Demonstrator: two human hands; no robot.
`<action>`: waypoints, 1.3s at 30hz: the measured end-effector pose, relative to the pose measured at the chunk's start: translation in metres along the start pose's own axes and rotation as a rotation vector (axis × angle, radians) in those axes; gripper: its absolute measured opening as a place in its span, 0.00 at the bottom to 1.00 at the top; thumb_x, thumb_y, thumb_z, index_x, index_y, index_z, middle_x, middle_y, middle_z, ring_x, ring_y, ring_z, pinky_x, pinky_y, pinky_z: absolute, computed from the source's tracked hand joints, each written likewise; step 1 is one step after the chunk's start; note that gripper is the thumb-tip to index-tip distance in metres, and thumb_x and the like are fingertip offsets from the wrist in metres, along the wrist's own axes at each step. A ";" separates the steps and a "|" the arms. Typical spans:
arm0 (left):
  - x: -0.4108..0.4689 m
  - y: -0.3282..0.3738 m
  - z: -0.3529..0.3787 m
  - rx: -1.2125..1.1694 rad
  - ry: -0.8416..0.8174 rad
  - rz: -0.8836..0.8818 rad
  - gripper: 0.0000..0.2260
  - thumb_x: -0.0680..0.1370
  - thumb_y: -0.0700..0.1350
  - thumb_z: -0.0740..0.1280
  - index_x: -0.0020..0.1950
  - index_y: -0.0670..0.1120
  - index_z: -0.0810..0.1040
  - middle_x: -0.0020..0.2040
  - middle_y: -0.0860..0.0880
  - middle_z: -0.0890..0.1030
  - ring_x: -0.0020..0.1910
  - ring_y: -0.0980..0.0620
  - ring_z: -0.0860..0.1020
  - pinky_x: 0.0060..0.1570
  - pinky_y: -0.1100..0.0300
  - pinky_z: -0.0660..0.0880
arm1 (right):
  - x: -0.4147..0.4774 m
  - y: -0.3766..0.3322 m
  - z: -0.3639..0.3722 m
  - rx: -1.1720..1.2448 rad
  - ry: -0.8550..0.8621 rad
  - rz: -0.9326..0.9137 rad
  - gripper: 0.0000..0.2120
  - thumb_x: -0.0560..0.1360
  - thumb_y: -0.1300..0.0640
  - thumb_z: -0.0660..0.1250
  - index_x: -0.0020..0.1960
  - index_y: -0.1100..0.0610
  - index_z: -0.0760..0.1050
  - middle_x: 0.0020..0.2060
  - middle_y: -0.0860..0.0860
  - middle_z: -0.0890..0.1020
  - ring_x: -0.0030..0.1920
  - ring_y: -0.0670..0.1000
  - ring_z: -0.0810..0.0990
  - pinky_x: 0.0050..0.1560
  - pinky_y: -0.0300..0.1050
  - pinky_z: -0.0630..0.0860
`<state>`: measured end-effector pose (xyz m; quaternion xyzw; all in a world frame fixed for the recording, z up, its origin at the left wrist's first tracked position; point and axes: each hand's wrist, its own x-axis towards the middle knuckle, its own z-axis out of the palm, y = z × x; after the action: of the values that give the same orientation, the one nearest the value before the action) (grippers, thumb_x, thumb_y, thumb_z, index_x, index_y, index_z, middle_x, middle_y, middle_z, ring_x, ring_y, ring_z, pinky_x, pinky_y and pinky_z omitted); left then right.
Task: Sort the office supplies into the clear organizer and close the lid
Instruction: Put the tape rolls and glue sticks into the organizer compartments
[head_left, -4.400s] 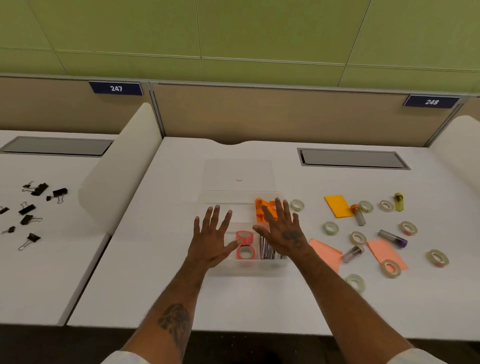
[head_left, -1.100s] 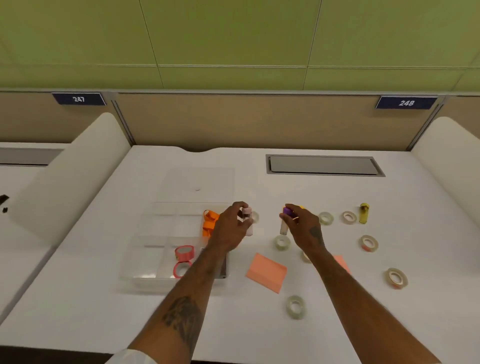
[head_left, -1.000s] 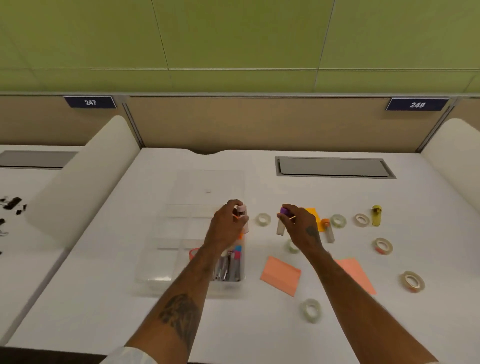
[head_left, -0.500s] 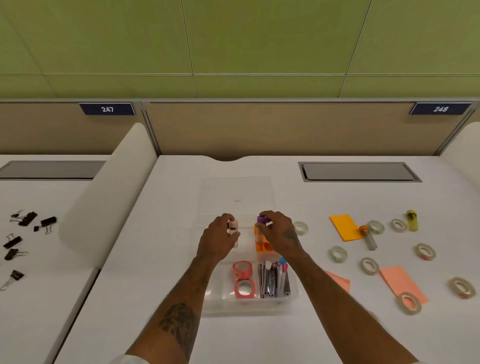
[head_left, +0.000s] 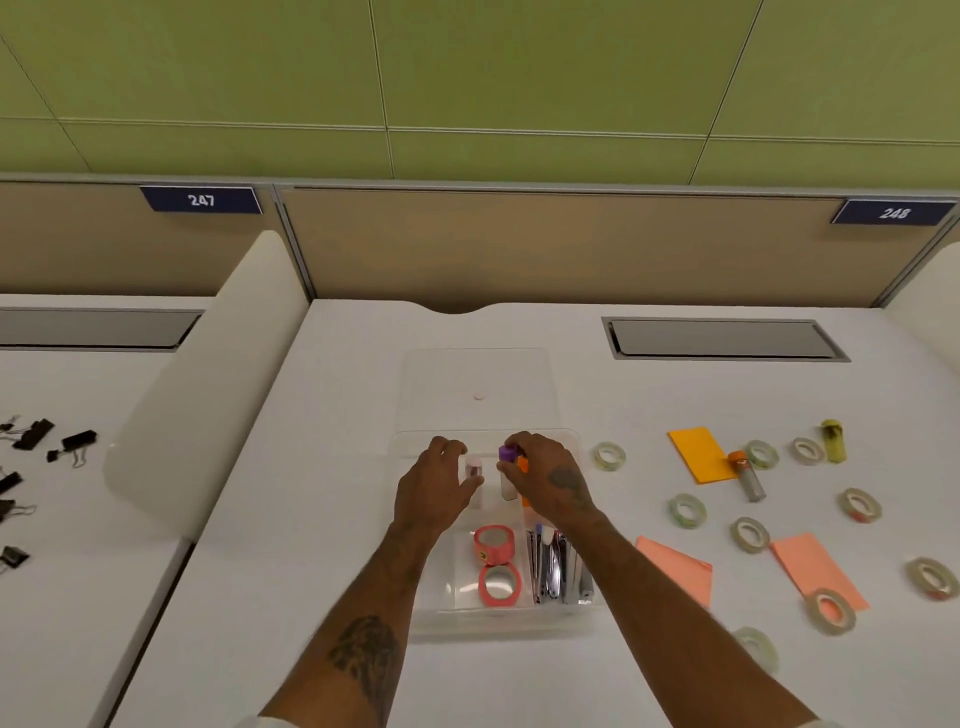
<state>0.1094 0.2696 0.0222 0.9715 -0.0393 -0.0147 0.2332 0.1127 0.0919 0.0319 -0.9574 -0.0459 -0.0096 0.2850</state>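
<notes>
Binder clips: lying well to the left of the clear organizer, on the neighbouring desk; nobody is touching them.
Left hand: hovering over the organizer's far left part; thumb and fingers are curling round a pink-capped tube and holding it upright.
Right hand: hovering over the organizer's far right part; fingertips are pinching a purple-capped tube near its cap; the two tubes are standing just beside each other, and whether they are touching the organizer's floor I cannot tell.
Organizer contents: two pink tape rolls are sitting in a near middle compartment; pens and metal tools are lying in the near right one.
Lid: lying flat just beyond the organizer, not yet on.
Loose supplies: clear tape rolls, an orange-capped tube, a yellow tube and sticky notes are waiting to the right of the organizer.
Step in hand: both hands seem to be setting tubes into a far compartment; sorting looks well short of done.
Next move: probably lowering both tubes fully, loosening both grips cleanly, then reaching right of the organizer for more tubes.
</notes>
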 end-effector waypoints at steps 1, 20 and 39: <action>0.002 -0.002 -0.001 -0.007 0.009 -0.002 0.23 0.77 0.59 0.66 0.67 0.50 0.71 0.68 0.51 0.72 0.62 0.51 0.76 0.59 0.59 0.74 | 0.000 0.001 0.001 -0.028 -0.002 -0.004 0.15 0.75 0.45 0.67 0.57 0.51 0.75 0.50 0.48 0.82 0.51 0.51 0.78 0.56 0.50 0.74; 0.005 -0.021 -0.006 0.387 0.015 0.087 0.41 0.67 0.73 0.26 0.77 0.55 0.32 0.79 0.47 0.34 0.78 0.45 0.35 0.74 0.41 0.37 | -0.004 0.022 -0.012 -0.507 -0.037 -0.023 0.41 0.70 0.27 0.32 0.78 0.46 0.43 0.77 0.57 0.38 0.77 0.60 0.36 0.74 0.64 0.43; 0.017 0.098 0.045 0.345 -0.018 0.286 0.38 0.71 0.72 0.33 0.77 0.56 0.34 0.79 0.47 0.35 0.78 0.45 0.36 0.74 0.40 0.40 | -0.057 0.135 -0.090 -0.479 0.050 0.211 0.38 0.71 0.28 0.34 0.78 0.44 0.40 0.77 0.57 0.39 0.77 0.60 0.36 0.73 0.66 0.43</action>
<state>0.1171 0.1611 0.0269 0.9814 -0.1807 0.0170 0.0629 0.0688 -0.0747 0.0316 -0.9965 0.0651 -0.0141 0.0507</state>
